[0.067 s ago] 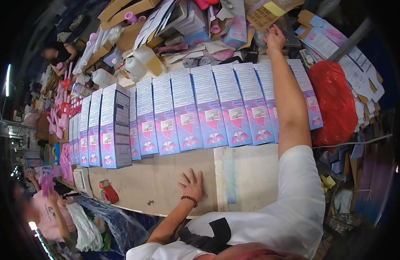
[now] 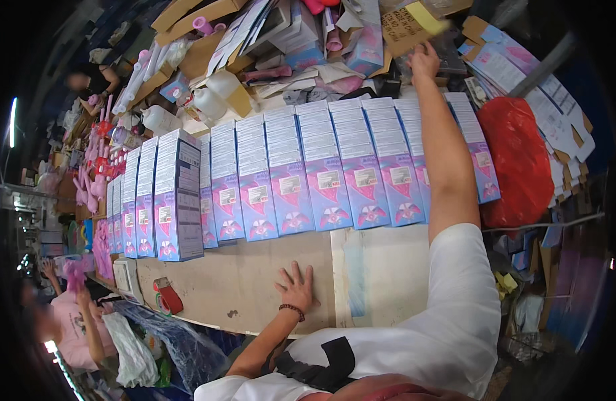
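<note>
My right hand reaches to the far side of the bench, its fingers closed at the lower edge of a piece of brown cardboard. The cardboard carries dark print and a yellow patch. My left hand lies palm down on the bench top, fingers spread, holding nothing. Between my hands stands a long row of tall blue and pink boxes, side by side. My right forearm hides part of the boxes near the row's right end.
A red tape dispenser sits at the bench's left. Plastic bottles and piled cardboard lie behind the boxes. A red plastic bag borders the row's right end. Two people are at the left, one holding a pink item.
The cardboard piece has shifted slightly right and nearer, tilting a little, with my right hand at its edge. My left hand stays where it was.
</note>
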`<state>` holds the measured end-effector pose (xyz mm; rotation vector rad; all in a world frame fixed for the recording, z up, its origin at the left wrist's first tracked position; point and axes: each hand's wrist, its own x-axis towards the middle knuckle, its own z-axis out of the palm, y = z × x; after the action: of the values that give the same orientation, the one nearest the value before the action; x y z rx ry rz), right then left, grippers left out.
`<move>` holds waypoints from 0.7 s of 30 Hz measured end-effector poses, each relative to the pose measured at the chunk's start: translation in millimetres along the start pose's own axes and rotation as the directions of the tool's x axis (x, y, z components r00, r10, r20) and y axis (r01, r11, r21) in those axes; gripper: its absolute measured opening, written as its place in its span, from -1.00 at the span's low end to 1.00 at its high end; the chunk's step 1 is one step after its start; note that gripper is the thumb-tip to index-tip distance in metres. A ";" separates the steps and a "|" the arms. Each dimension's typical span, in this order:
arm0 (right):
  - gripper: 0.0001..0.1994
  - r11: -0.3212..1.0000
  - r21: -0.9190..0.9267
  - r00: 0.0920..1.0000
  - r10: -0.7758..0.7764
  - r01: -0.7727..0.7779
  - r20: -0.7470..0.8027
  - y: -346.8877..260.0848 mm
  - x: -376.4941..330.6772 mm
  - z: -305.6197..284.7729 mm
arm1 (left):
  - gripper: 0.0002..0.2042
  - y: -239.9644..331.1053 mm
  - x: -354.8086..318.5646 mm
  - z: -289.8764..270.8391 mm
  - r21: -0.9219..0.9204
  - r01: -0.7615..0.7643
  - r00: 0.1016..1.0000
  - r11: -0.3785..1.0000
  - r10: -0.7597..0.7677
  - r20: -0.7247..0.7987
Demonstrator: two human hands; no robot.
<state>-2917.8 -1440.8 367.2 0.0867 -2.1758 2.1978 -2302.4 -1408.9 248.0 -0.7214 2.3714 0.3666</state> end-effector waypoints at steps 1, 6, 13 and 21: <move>-0.50 0.999 0.032 1.000 0.010 -0.011 0.018 9.9 7.2 5.9 | 0.07 -0.7 2.2 0.4 -0.003 0.000 1.000 1.000 0.000 -0.007; -0.54 0.984 0.133 0.993 0.120 -0.117 -0.018 43.4 24.0 17.8 | 0.05 -1.6 4.8 2.0 -0.001 0.002 1.000 1.000 -0.002 0.017; -0.77 0.976 -0.124 0.978 0.189 -0.177 0.094 67.7 36.0 38.2 | 0.04 -2.1 8.5 10.2 0.089 0.001 1.000 0.996 -0.001 -0.005; -0.80 0.797 -0.602 0.972 0.168 -0.036 0.165 59.5 48.6 54.9 | -0.06 -6.9 11.1 13.3 0.016 0.006 0.999 1.000 -0.007 0.032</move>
<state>-2970.2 -1496.6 312.0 0.1843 -2.9479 1.4817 -2299.2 -1413.5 230.2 -0.7104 2.3389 0.3540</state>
